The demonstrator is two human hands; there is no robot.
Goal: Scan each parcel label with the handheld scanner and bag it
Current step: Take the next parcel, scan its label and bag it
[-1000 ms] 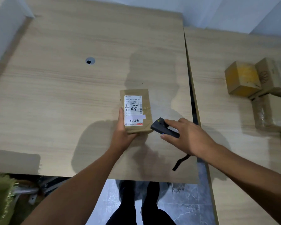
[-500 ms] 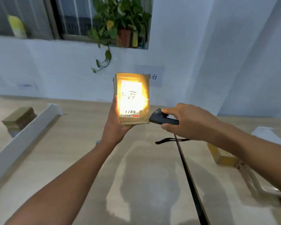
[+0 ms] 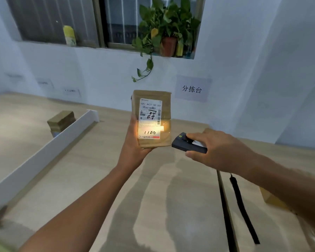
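Centre of frame: left hand (image 3: 133,148) holds a brown parcel (image 3: 151,118) upright above the wooden table (image 3: 91,179), fingers wrapped round its left edge & bottom, clamped on it. White label (image 3: 150,118) faces the camera w/ barcode, printed digits along the top & handwritten numbers lower down. Warm yellow glow falls on the lower part of the label and onto the brown wrap just right of it.

Right of centre: right hand (image 3: 216,150) grips a small dark handheld scanner (image 3: 188,143), fingers closed round it, forefinger lying along the top, thumb under. Scanner nose points left at the parcel, just beside its lower right corner, not touching. A black wrist strap (image 3: 243,210) hangs down in the lower right of the frame.

Left of frame: white divider board (image 3: 44,157) runs diagonally across the table; a brown package (image 3: 61,120) sits behind it, mid-left. Lower right edge: a yellowish box (image 3: 273,199), mostly hidden by the right forearm.

Top of frame: window w/ potted plant (image 3: 164,28) on the sill, vines trailing down the white wall. Paper sign (image 3: 192,89) w/ Chinese characters on the wall, right of the parcel's top
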